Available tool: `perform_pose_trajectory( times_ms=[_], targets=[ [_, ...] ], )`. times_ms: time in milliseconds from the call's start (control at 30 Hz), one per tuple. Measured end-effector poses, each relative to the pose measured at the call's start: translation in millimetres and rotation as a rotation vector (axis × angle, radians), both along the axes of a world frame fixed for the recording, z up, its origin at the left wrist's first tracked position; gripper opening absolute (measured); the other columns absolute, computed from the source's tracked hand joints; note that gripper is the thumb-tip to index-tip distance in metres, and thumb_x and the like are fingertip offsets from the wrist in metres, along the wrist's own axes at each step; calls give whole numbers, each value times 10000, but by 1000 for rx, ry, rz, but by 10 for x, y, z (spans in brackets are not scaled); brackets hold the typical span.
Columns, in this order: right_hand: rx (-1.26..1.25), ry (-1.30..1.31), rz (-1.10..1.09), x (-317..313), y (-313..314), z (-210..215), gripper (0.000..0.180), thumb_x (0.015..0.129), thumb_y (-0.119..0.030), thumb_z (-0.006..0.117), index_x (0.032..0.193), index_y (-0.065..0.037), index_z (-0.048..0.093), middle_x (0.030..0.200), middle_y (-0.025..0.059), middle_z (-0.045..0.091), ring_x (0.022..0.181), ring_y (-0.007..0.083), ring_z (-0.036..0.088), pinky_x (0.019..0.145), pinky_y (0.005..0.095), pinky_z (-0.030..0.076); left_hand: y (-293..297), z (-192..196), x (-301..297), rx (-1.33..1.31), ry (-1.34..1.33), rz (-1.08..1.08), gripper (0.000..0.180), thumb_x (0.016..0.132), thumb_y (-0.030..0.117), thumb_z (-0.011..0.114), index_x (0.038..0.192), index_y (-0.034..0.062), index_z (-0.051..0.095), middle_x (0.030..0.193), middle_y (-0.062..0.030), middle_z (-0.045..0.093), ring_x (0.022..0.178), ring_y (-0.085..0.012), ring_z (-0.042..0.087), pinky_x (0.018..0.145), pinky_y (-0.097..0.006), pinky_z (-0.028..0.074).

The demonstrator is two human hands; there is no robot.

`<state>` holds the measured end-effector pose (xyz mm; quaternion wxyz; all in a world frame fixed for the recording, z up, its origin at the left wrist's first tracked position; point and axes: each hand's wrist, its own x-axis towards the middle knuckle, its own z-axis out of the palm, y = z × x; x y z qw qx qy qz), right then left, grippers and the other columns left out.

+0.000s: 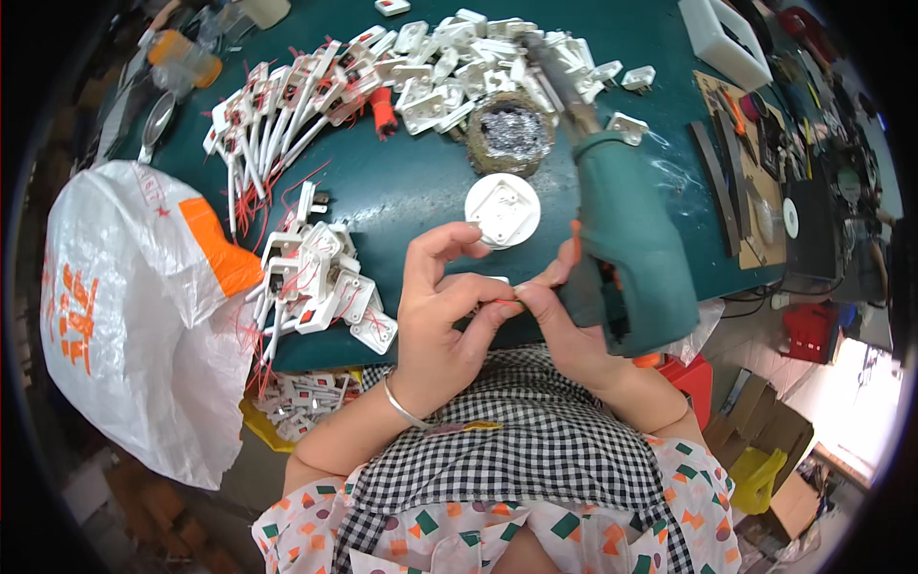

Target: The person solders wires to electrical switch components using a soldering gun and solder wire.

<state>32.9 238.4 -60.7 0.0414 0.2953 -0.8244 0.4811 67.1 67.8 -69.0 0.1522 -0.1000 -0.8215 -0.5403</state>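
My left hand and my right hand meet near the table's front edge, fingertips pinched together on a thin orange-red wire. A bit of white shows behind the left fingers, too hidden to name. A green power-tool-like body with a long dark metal shaft covers part of my right hand; I cannot tell whether that hand touches it. Just beyond my fingers, a white plastic housing lies on a round white disc. Behind it stands a crusted round pot with shiny silvery metal inside.
White plastic housings heap at the back, beside rows of wired pieces. Another pile lies left of my hands. A white plastic bag hangs at the left edge. Right are dark strips and a white box.
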Motion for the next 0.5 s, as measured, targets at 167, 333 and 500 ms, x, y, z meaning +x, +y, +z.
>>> perform_pose_trajectory(
  times_ms=[167, 333, 500],
  targets=[
    [-116, -66, -140, -28, 1, -139, 367, 756, -116, 754, 1084, 3, 642, 1079, 140, 655, 852, 229, 687, 743, 329, 549, 73, 67, 40, 378, -232, 57, 52, 838, -29, 666, 852, 15, 642, 1262, -128, 416, 1004, -238, 600, 873, -349, 504],
    [-274, -242, -191, 28, 193, -89, 283, 843, -133, 715, 1060, 9, 602, 939, 83, 650, 789, 172, 651, 691, 303, 520, -100, 90, -224, -38, 53, 282, 71, 772, -3, 720, 796, 29, 662, 1225, -128, 475, 916, -223, 570, 796, -352, 491],
    [-205, -288, -228, 213, 560, -63, 738, 822, 106, 645, 1463, 2, 295, 945, 34, 508, 760, 126, 568, 665, 278, 533, -4, -49, -534, -211, 230, 352, 99, 709, -24, 721, 769, 30, 664, 1108, -144, 563, 906, -261, 588, 757, -346, 500]
  ],
)
